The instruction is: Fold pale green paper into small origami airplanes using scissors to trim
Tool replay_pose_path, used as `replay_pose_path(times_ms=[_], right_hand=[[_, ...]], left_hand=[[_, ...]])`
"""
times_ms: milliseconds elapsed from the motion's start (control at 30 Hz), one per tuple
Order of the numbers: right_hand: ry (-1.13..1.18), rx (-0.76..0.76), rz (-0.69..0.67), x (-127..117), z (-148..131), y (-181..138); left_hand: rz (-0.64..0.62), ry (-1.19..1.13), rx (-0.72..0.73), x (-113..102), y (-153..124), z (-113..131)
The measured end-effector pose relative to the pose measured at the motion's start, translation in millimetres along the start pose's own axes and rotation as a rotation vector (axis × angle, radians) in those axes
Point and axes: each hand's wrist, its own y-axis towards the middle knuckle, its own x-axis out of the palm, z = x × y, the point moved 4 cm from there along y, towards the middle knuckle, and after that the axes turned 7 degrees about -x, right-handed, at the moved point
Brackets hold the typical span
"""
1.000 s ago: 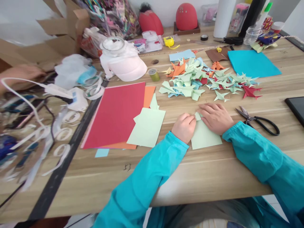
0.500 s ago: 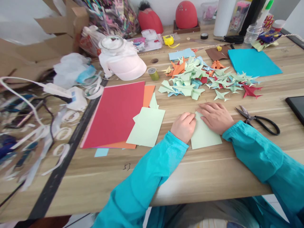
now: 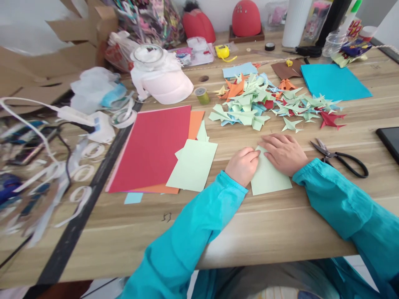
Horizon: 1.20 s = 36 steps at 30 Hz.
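Note:
A pale green sheet of paper [image 3: 270, 179] lies on the table in front of me, its far part covered by my hands. My left hand [image 3: 242, 165] is closed at the sheet's upper left edge, with curled fingers gripping the paper there. Across the upper right of the same sheet rests my right hand [image 3: 283, 153], flat with its fingers stretched out to the left. Just right of that hand are black-handled scissors [image 3: 341, 157], blades slightly apart. Beyond both hands spreads a pile of folded paper shapes [image 3: 249, 101], mostly pale green with some orange, red and blue.
To the left, pale green sheets [image 3: 193, 166] overlap a red sheet [image 3: 152, 149] and orange paper. A bright blue sheet stack [image 3: 335, 82] sits back right, a dark tablet-like device [image 3: 389, 141] at the right edge. Cords and tape strips [image 3: 82, 174] clutter the far left.
My left fingers have shifted slightly to the right along the sheet's upper edge. The right hand stays in place, and the whole view has moved a little.

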Motion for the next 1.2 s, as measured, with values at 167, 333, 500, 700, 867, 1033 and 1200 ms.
replay_pose_path(times_ms=[167, 333, 500, 700, 867, 1033, 1200], right_hand=[[0.014, -0.005, 0.014, 0.2, 0.4, -0.6], [0.015, 0.0, 0.011, 0.4, 0.8, -0.7], [0.024, 0.01, 0.01, 0.7, 1.3, -0.3], [0.034, 0.022, 0.01, 1.2, 1.5, 0.0], [0.022, 0.019, -0.008, 0.3, 0.9, 0.3], [0.006, 0.003, -0.001, -1.0, 0.0, 0.2], [-0.007, -0.005, -0.001, -1.2, -0.1, 0.0]], left_hand=[[0.001, 0.013, 0.058, -1.6, 0.3, -0.7], [0.002, 0.004, 0.063, -2.4, 0.8, -2.2], [-0.005, -0.02, 0.055, -2.5, 1.2, -2.8], [0.01, -0.018, 0.061, -2.9, 1.0, -2.5], [0.021, -0.023, 0.06, -2.7, 0.6, -2.8], [-0.012, -0.041, 0.034, -1.1, -0.3, -3.5], [-0.019, -0.015, -0.032, -0.2, -1.7, -3.5]])
